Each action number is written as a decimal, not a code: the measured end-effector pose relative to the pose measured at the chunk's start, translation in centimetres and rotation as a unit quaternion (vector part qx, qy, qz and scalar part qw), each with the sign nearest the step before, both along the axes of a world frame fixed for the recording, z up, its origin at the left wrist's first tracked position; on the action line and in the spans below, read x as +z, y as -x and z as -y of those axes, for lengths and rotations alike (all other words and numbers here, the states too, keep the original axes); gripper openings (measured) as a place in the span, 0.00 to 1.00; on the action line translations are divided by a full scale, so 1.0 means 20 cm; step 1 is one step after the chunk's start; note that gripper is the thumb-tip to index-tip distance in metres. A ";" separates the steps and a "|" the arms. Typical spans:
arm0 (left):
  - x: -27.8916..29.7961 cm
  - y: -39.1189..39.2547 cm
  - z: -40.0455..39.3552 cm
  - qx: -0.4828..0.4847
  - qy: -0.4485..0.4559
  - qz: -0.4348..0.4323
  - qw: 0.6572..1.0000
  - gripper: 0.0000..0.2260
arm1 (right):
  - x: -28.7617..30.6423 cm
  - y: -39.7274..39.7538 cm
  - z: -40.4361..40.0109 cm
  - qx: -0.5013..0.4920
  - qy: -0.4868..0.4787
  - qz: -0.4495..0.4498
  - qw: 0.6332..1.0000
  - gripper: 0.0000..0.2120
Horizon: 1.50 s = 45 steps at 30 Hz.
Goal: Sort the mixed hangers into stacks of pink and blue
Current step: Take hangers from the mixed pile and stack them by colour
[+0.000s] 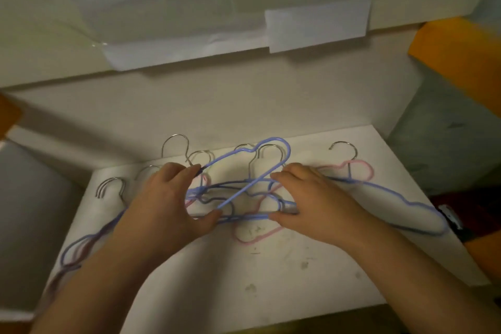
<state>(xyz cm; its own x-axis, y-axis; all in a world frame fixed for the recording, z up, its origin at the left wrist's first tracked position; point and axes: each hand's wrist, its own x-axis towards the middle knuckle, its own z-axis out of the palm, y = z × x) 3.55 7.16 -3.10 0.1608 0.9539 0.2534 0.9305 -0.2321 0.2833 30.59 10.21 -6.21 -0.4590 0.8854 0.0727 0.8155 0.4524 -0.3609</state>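
Note:
A tangled pile of thin blue hangers (252, 182) and pink hangers (257, 236) with silver hooks lies across the white tabletop (271, 274). My left hand (165, 203) grips the pile from the left, with its thumb on the lower blue bars and its fingertips on a tilted blue hanger. My right hand (306, 198) pinches the blue bars from the right, thumb below and fingers above. One blue hanger (412, 206) stretches out to the right past my right wrist. A pink hanger (357, 168) peeks out behind my right hand.
More blue and pink hangers (78, 249) trail off at the table's left edge. Silver hooks (108, 187) point toward the white wall (217, 106) behind. An orange object (458, 54) sits at upper right, and a dark object (461, 219) lies by the right edge.

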 end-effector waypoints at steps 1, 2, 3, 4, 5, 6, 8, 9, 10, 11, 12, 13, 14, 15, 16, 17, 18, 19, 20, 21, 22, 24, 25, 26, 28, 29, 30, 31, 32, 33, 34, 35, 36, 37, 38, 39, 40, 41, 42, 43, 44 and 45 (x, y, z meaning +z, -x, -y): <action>0.01 0.01 0.02 0.005 0.003 0.007 1.000 0.36 | 0.00 0.06 -0.04 0.020 0.006 0.016 1.000 0.32; 0.01 0.02 0.04 0.009 0.002 0.013 1.000 0.36 | -0.01 0.12 -0.07 0.040 0.013 0.035 0.999 0.33; 0.01 0.04 0.07 0.015 -0.002 0.017 1.000 0.36 | -0.02 0.16 -0.10 0.057 0.019 0.053 0.997 0.34; 0.01 0.05 0.09 0.022 -0.007 0.021 1.000 0.36 | -0.03 0.19 -0.12 0.070 0.025 0.065 0.995 0.34; 0.00 0.05 0.11 0.030 -0.010 0.025 0.999 0.37 | -0.03 0.21 -0.14 0.077 0.031 0.070 0.994 0.34; 0.00 0.06 0.13 0.040 -0.011 0.030 0.999 0.38 | -0.03 0.22 -0.15 0.082 0.034 0.069 0.994 0.32; 0.00 0.08 0.17 0.059 -0.003 0.030 0.998 0.39 | -0.03 0.23 -0.17 0.091 0.036 0.066 0.993 0.32; 0.00 0.08 0.19 0.066 -0.003 0.022 0.998 0.39 | -0.02 0.23 -0.18 0.097 0.038 0.067 0.992 0.33; 0.00 0.09 0.21 0.073 -0.007 0.014 0.997 0.39 | -0.01 0.23 -0.18 0.101 0.040 0.066 0.992 0.33; -0.01 0.10 0.24 0.081 -0.013 0.010 0.997 0.38 | 0.00 0.24 -0.18 0.101 0.041 0.064 0.992 0.34; -0.01 0.10 0.26 0.088 -0.018 0.012 0.996 0.38 | 0.01 0.23 -0.17 0.099 0.041 0.061 0.992 0.34; 0.00 0.09 0.29 0.094 -0.019 0.017 0.995 0.37 | 0.02 0.23 -0.16 0.097 0.037 0.058 0.993 0.34; 0.01 0.09 0.31 0.102 -0.016 0.019 0.994 0.37 | 0.03 0.22 -0.15 0.094 0.028 0.057 0.994 0.35; 0.02 0.08 0.34 0.113 -0.009 0.017 0.993 0.37 | 0.04 0.20 -0.14 0.091 0.017 0.058 0.994 0.35; 0.03 0.07 0.37 0.124 -0.004 0.013 0.992 0.37 | 0.05 0.17 -0.13 0.086 0.004 0.056 0.995 0.35; 0.04 0.07 0.41 0.135 -0.003 0.009 0.991 0.37 | 0.06 0.15 -0.11 0.079 -0.005 0.047 0.996 0.35; 0.04 0.06 0.43 0.147 -0.003 0.005 0.989 0.37 | 0.07 0.12 -0.08 0.071 -0.013 0.032 0.997 0.34; 0.05 0.06 0.46 0.161 0.001 0.000 0.987 0.37 | 0.07 0.09 -0.06 0.064 -0.019 0.016 0.998 0.33; 0.05 0.05 0.49 0.175 0.009 -0.005 0.984 0.37 | 0.07 0.06 -0.03 0.062 -0.023 0.003 0.998 0.32; 0.05 0.05 0.52 0.187 0.021 -0.016 0.982 0.38 | 0.06 0.03 0.00 0.063 -0.023 -0.005 0.998 0.32; 0.05 0.04 0.56 0.195 0.029 -0.029 0.980 0.39 | 0.06 0.00 0.03 0.064 -0.026 -0.011 0.998 0.32; 0.05 0.03 0.63 0.203 0.029 -0.048 0.978 0.40 | 0.04 -0.05 0.09 0.062 -0.035 -0.027 0.997 0.33; 0.06 0.03 0.66 0.207 0.028 -0.051 0.977 0.40 | 0.05 -0.06 0.12 0.059 -0.036 -0.031 0.997 0.34; 0.07 0.02 0.69 0.210 0.029 -0.053 0.976 0.41 | 0.05 -0.07 0.15 0.055 -0.037 -0.034 0.997 0.35; 0.08 0.03 0.76 0.212 0.022 -0.062 0.975 0.41 | 0.07 -0.08 0.21 0.048 -0.040 -0.033 0.997 0.38; 0.08 0.03 0.80 0.212 0.017 -0.065 0.975 0.40 | 0.07 -0.08 0.25 0.047 -0.039 -0.030 0.998 0.39; 0.09 0.03 0.84 0.212 0.012 -0.064 0.975 0.40 | 0.08 -0.07 0.30 0.047 -0.039 -0.027 0.998 0.40; 0.09 0.04 0.88 0.211 0.006 -0.059 0.976 0.40 | 0.10 -0.06 0.35 0.048 -0.044 -0.025 0.998 0.40; 0.10 0.04 0.93 0.207 -0.004 -0.053 0.977 0.40 | 0.11 -0.05 0.40 0.049 -0.053 -0.024 0.997 0.40; 0.11 0.04 0.98 0.202 -0.013 -0.047 0.978 0.40 | 0.12 -0.04 0.45 0.049 -0.061 -0.021 0.997 0.40; 0.12 0.05 1.04 0.197 -0.019 -0.042 0.979 0.40 | 0.13 -0.01 0.50 0.051 -0.064 -0.016 0.997 0.40; 0.13 0.06 1.11 0.196 -0.022 -0.037 0.980 0.40 | 0.15 0.01 0.56 0.055 -0.064 -0.010 0.996 0.40; 0.14 0.07 1.18 0.197 -0.025 -0.033 0.979 0.40 | 0.16 0.03 0.62 0.062 -0.067 -0.007 0.996 0.40; 0.15 0.10 1.27 0.199 -0.022 -0.033 0.979 0.40 | 0.17 0.06 0.67 0.068 -0.070 -0.007 0.995 0.41; 0.16 0.12 1.37 0.200 -0.013 -0.035 0.979 0.40 | 0.17 0.09 0.74 0.071 -0.069 -0.005 0.995 0.40; 0.16 0.16 1.47 0.203 -0.002 -0.035 0.979 0.40 | 0.18 0.12 0.81 0.075 -0.066 -0.002 0.995 0.40; 0.16 0.20 1.58 0.209 0.003 -0.035 0.977 0.40 | 0.18 0.16 0.88 0.082 -0.062 -0.002 0.995 0.40; 0.15 0.25 1.68 0.217 0.003 -0.036 0.975 0.39 | 0.18 0.20 0.95 0.088 -0.058 -0.003 0.994 0.39; 0.15 0.31 1.77 0.228 0.003 -0.038 0.973 0.39 | 0.18 0.25 1.02 0.097 -0.056 -0.004 0.994 0.40; 0.14 0.37 1.87 0.241 0.008 -0.041 0.970 0.39 | 0.17 0.31 1.09 0.108 -0.053 0.000 0.993 0.40; 0.12 0.43 1.95 0.256 0.012 -0.043 0.966 0.39 | 0.17 0.37 1.16 0.118 -0.049 0.007 0.992 0.40; 0.11 0.49 2.04 0.270 0.011 -0.045 0.962 0.39 | 0.17 0.43 1.22 0.125 -0.044 0.013 0.991 0.40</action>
<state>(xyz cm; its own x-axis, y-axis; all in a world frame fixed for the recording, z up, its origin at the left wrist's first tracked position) -6.16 -33.62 -0.89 -0.3393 0.9093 0.2408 0.9346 0.2967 0.1962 21.94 -14.19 -2.87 -0.6665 0.7342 0.1296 0.6823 0.6707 -0.2908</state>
